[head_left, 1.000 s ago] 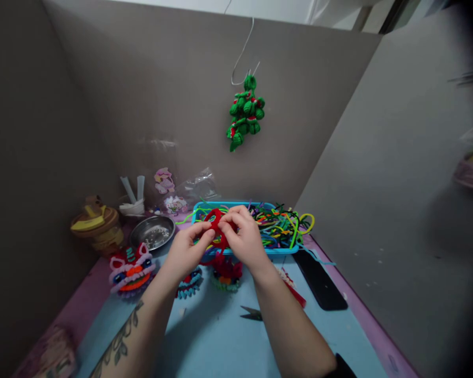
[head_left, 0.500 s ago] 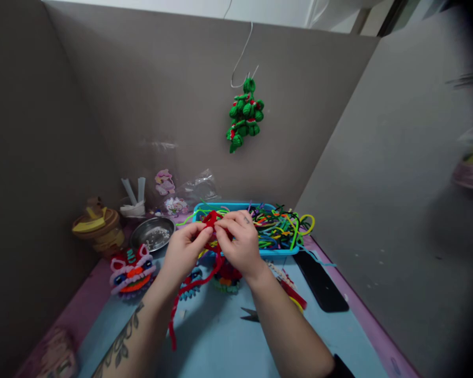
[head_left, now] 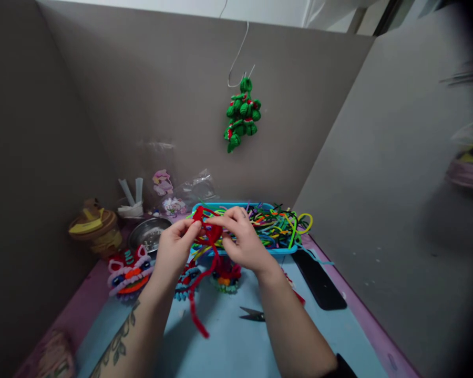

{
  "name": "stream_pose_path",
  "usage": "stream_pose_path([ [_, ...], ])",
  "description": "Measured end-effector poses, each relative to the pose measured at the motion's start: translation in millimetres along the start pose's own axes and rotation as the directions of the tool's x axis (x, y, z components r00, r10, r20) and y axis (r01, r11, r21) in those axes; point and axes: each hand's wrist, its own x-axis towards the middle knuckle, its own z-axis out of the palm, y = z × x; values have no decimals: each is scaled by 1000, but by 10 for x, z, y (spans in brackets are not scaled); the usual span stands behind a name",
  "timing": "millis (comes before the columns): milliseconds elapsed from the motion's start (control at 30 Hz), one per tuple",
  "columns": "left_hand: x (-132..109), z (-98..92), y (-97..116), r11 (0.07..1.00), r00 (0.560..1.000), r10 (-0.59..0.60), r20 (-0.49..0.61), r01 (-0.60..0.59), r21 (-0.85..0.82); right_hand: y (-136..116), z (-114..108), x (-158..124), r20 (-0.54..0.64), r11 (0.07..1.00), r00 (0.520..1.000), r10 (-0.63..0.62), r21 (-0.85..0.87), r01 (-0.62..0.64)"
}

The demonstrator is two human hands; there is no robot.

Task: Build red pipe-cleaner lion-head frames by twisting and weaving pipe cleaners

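Observation:
A looped piece of fuzzy red pipe cleaner (head_left: 213, 234) is held up over the mat. My left hand (head_left: 177, 239) pinches its upper left end between thumb and fingertips. From the other side, my right hand (head_left: 242, 239) has its thumb and index finger on the red loop, the other fingers curled. A long red tail hangs from the loop toward the mat. Below the hands stand a red figure with orange and teal trim (head_left: 225, 275) and a blue-and-red one (head_left: 187, 279), both partly covered. Scissors (head_left: 252, 314) lie near my right forearm, which hides their handles.
A blue tray (head_left: 284, 251) full of colourful pipe cleaners stands behind my hands. To the left are a lion-head figure (head_left: 130, 275), a metal dish (head_left: 144, 231) and a brown-lidded container (head_left: 96, 228). A black phone-like slab (head_left: 319, 281) lies right. Green knitted ornaments (head_left: 242, 115) hang above.
My left hand has shifted slightly left and the hands have drawn apart, showing more of the red loop. The red tail has swung to the right.

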Motion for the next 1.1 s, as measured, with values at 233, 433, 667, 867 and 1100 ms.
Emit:
stream_pose_path([
  [233,28,8,-51,998,993,16,-118,-22,-55,-70,92,-3,161,986,973,-166,23,165],
  [433,52,10,-107,981,975,139,-174,-111,158,-161,121,-11,-117,937,985,-129,311,159],
  [667,28,38,-32,978,991,100,-87,-81,194,-162,11,-2,-145,918,986,79,395,-15],
  [867,31,77,-63,1000,1000,14,2,-14,-19,-27,196,40,-204,997,978,44,-52,-56],
  [1100,25,70,-39,1000,999,8,43,-8,-6,82,235,8,-213,992,977,14,-116,-39],
])
